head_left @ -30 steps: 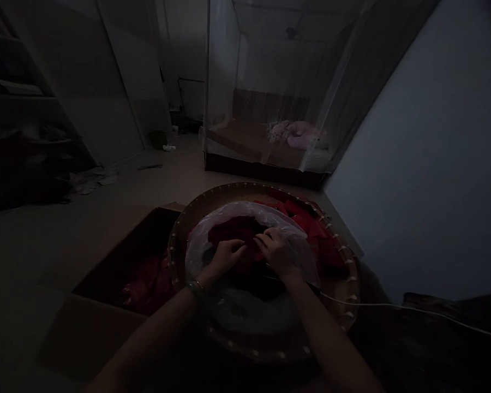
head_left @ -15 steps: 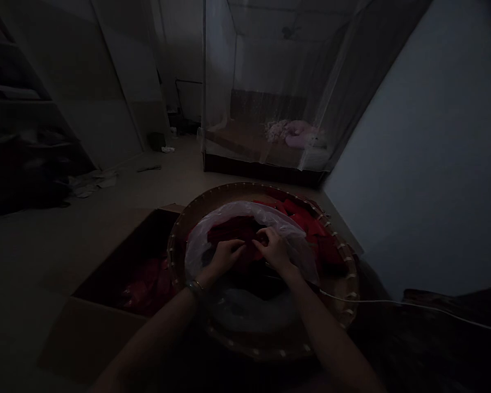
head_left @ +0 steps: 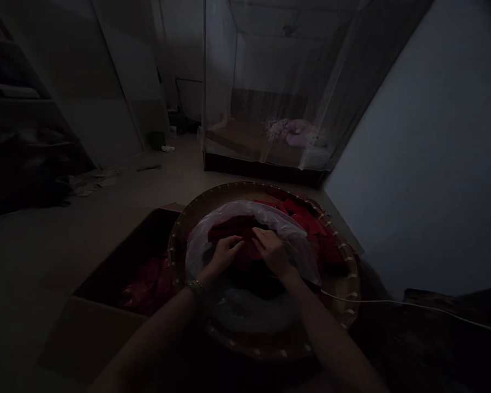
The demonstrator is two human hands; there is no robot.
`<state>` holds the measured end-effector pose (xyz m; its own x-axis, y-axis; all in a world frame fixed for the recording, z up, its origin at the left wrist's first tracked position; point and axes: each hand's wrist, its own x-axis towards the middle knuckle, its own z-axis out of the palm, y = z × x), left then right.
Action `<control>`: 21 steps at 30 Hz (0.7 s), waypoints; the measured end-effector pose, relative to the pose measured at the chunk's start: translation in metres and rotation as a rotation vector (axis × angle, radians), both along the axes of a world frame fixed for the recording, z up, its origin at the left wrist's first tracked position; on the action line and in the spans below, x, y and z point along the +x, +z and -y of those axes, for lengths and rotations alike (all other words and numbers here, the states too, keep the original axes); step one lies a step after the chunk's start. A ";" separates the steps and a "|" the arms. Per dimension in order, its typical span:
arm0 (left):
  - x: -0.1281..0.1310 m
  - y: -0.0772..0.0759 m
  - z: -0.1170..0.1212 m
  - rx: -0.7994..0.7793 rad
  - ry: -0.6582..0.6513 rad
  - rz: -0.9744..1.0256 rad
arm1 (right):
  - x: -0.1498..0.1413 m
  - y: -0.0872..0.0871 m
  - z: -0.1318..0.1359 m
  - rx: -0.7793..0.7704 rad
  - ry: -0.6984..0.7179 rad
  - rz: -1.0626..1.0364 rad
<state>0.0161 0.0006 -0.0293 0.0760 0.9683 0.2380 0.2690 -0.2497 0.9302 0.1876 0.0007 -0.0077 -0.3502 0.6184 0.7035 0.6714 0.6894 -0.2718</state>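
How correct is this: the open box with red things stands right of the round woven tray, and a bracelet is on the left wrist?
The side is wrong: the head view shows the box left of the woven tray. The red things inside and the bracelet on the left wrist are correct.

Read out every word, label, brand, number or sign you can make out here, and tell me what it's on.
None can be read. Any print on the red pile, the bag, the basket or the box is too dark or blurred to make out.
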 end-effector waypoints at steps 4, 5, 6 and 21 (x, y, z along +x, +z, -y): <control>0.001 0.003 0.003 0.035 -0.024 -0.035 | 0.001 0.007 0.004 0.007 -0.082 -0.049; 0.001 0.003 0.004 0.046 -0.029 -0.045 | 0.001 0.007 0.005 0.009 -0.097 -0.051; 0.001 0.004 0.005 0.054 -0.033 -0.053 | 0.001 0.007 0.004 0.013 -0.097 -0.045; 0.000 0.002 0.005 0.097 -0.020 -0.101 | -0.004 0.003 0.001 -0.323 -0.158 -0.309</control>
<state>0.0158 -0.0046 -0.0276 0.1235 0.9393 0.3201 0.3542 -0.3430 0.8700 0.1837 -0.0005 -0.0045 -0.0386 0.8514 0.5231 0.6155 0.4327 -0.6588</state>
